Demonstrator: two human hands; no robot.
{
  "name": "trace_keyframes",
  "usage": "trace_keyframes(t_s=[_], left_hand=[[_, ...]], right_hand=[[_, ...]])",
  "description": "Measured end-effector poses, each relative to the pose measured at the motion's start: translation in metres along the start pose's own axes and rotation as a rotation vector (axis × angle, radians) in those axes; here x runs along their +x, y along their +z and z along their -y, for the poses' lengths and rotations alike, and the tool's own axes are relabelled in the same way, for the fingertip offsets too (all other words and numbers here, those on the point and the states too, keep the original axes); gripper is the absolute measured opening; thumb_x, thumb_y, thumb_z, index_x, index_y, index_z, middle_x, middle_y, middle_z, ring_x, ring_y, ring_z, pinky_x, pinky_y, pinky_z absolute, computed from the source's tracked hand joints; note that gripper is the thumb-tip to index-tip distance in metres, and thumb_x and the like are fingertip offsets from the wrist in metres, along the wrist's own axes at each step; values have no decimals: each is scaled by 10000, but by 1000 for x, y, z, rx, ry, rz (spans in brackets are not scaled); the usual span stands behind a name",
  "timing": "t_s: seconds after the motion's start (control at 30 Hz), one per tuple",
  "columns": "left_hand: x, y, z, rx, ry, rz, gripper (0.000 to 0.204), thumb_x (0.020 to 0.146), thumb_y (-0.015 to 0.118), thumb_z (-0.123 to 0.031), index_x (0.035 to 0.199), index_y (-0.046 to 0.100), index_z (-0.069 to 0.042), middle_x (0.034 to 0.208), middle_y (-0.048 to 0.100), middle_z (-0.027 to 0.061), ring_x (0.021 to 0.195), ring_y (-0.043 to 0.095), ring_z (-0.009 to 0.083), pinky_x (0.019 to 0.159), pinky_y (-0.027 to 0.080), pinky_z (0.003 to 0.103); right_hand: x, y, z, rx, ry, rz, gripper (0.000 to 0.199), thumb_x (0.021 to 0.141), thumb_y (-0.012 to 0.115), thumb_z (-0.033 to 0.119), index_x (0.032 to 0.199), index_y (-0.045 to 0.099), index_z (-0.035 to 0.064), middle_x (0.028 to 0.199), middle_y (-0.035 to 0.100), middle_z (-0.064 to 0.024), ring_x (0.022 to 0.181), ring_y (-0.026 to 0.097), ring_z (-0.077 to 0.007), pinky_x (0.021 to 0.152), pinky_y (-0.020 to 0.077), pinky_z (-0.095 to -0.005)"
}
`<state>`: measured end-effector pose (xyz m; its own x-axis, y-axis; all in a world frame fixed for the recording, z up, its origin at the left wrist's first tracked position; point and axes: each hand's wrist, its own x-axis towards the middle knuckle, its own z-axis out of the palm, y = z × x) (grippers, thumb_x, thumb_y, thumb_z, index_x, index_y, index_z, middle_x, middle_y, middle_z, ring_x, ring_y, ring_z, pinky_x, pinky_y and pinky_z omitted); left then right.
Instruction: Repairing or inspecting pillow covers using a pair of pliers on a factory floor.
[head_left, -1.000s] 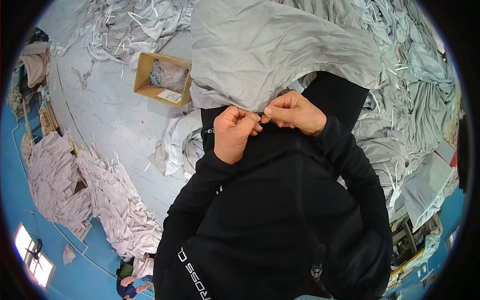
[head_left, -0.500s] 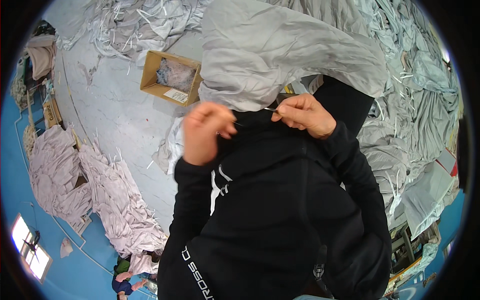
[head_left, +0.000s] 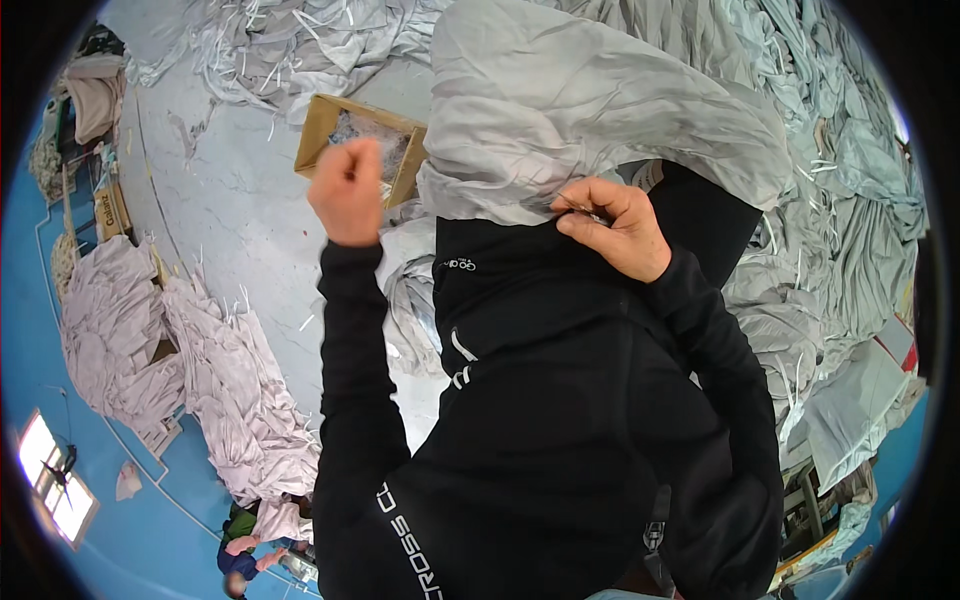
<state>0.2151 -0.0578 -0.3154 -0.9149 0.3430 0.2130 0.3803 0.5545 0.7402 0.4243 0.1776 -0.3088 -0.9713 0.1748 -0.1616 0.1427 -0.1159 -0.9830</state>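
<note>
My left hand (head_left: 348,192) is raised over the near side of an open cardboard box (head_left: 318,135), its fingers curled in and blurred by motion. Whatever it may hold is hidden. Inside the box lies a tangle of pale and bluish loose threads or lint (head_left: 385,135). My right hand (head_left: 618,228) pinches a small, thin, dark metal tool (head_left: 597,213) whose exact kind I cannot make out. Just beyond its fingertips, light grey fabric (head_left: 530,110) spreads in folds, its near edge resting by my black clothing (head_left: 540,330).
Heaps of grey fabric with white ties (head_left: 830,230) lie at the right and along the far side. Pinkish-grey cloth piles (head_left: 120,340) are at the left. A pale marbled surface (head_left: 230,200) stretches between them. Another person (head_left: 238,565) is at the lower left.
My left hand has moved away from my right, leftward and farther out, over the box. My right hand has shifted slightly right, its tool now tucked closer into the fingers.
</note>
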Motion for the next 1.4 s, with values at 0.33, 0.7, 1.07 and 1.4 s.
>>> trace_keyframes(t_s=[0.33, 0.7, 1.07, 1.4], left_hand=[[-70, 40, -86, -76, 186, 267, 175, 700, 732, 7, 842, 636, -31, 837, 563, 101, 713, 593, 288, 615, 484, 352], [-71, 44, -87, 77, 296, 287, 133, 723, 678, 23, 795, 574, -17, 821, 544, 106, 744, 580, 310, 644, 475, 382], [-74, 34, -77, -270, 11, 377, 121, 777, 618, 63, 797, 520, -7, 809, 568, 117, 688, 576, 273, 609, 462, 332], [-91, 33, -94, -279, 248, 355, 149, 797, 596, 84, 824, 490, -17, 843, 584, 126, 720, 565, 253, 645, 467, 310]], right_hand=[[27, 17, -9, -37, 78, -23, 176, 868, 642, 37, 1026, 679, -31, 906, 702, -42, 835, 602, -60, 755, 485, -226], [27, 16, -17, -9, 47, -13, 161, 872, 634, 14, 1018, 681, -34, 944, 696, -39, 868, 601, -64, 780, 486, -224], [25, 13, -16, -45, 37, -11, 159, 872, 630, 20, 1016, 686, -20, 929, 697, -29, 830, 587, -57, 748, 473, -219], [23, 15, -16, -104, 16, 51, 264, 828, 672, -9, 1090, 637, -8, 995, 687, -37, 860, 603, -74, 790, 497, -240]])
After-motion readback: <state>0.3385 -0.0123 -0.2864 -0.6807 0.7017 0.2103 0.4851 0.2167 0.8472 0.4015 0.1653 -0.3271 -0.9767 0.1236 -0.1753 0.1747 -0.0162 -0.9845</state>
